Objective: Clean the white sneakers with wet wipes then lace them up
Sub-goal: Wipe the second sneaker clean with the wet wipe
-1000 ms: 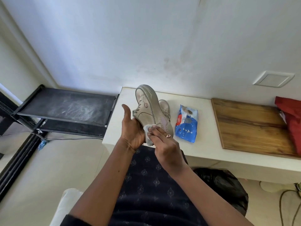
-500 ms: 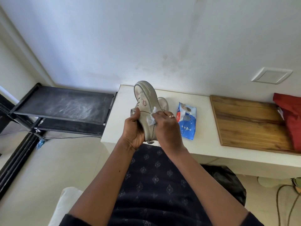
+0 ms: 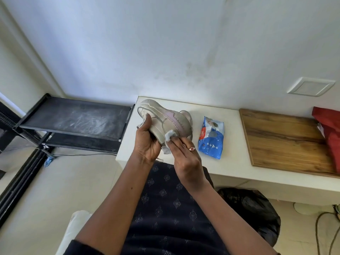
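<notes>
2 hands (image 3: 165,144) hold sneaker (image 3: 165,120) before wipes pack (image 3: 210,138) (second sneaker (image 3: 186,115) hidden).

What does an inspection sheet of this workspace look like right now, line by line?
Surface: white counter, wooden board on its right part.
Job's things: sneaker held up; second sneaker behind it on the counter; wipe against the held sneaker; blue wipes pack on the counter.
Clutter: red cloth at the right edge.
Hands: left hand grips the sneaker; right hand presses the wipe.
Cables: some on the floor, lower right.
Surroundings: black rack left; black bag under the counter.
</notes>
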A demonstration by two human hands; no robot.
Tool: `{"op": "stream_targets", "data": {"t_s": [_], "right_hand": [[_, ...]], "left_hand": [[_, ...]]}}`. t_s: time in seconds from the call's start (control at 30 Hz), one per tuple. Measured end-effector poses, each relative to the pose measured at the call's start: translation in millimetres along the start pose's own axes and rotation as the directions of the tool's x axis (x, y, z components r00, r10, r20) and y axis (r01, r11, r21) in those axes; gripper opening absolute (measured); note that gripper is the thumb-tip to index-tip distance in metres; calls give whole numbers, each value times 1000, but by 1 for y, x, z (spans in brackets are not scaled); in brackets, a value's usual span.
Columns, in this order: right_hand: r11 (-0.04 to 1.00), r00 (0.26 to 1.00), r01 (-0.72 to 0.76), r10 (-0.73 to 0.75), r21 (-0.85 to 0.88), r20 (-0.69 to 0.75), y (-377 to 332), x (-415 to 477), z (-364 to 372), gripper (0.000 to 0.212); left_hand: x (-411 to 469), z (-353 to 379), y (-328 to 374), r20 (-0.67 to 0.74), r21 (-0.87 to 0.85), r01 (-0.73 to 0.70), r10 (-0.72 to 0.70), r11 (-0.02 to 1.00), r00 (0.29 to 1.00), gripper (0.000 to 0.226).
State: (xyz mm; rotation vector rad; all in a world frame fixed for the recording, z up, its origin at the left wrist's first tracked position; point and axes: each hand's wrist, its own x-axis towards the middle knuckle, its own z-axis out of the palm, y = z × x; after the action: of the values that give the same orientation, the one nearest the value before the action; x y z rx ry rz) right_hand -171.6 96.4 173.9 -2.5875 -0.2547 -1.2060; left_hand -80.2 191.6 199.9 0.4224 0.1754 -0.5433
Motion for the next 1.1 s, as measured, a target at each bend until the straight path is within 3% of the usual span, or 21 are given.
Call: {"op": "stream_targets", "data": {"t_s": [0.2, 0.37, 0.47, 0.6, 0.77, 0.9, 1.0, 1.1], "right_hand": [[996, 988, -87, 83, 26, 131, -11, 31, 9, 29], [985, 984, 103, -121, 135, 132, -1, 27, -3, 27], [979, 984, 139, -154, 149, 91, 11, 8, -7, 26], [982, 990, 129, -135, 139, 31, 22, 2, -5, 22], [984, 995, 104, -104, 147, -11, 16, 13, -2, 31], [989, 999, 30, -36, 144, 40, 2, 37, 2, 25], [982, 993, 47, -66, 182, 102, -1, 40, 1, 28], [978, 994, 86, -98, 190, 53, 3, 21, -6, 25]], "left_hand": [[-8, 4, -14, -143, 108, 107, -91, 988, 985, 66], [-17, 16, -6, -36, 61, 147, -145, 987, 989, 87], [-18, 17, -5, -43, 51, 155, -153, 987, 987, 73], [-12, 15, -2, -64, -48, 35, -38, 998, 997, 59], [-13, 15, -3, -39, -11, 78, -79, 997, 996, 67], [-24, 19, -10, -19, 14, 132, -132, 991, 991, 83], [-23, 15, -10, -35, -30, 132, -133, 991, 990, 77], [-21, 13, -7, 17, -93, 173, -173, 980, 985, 79]]}}
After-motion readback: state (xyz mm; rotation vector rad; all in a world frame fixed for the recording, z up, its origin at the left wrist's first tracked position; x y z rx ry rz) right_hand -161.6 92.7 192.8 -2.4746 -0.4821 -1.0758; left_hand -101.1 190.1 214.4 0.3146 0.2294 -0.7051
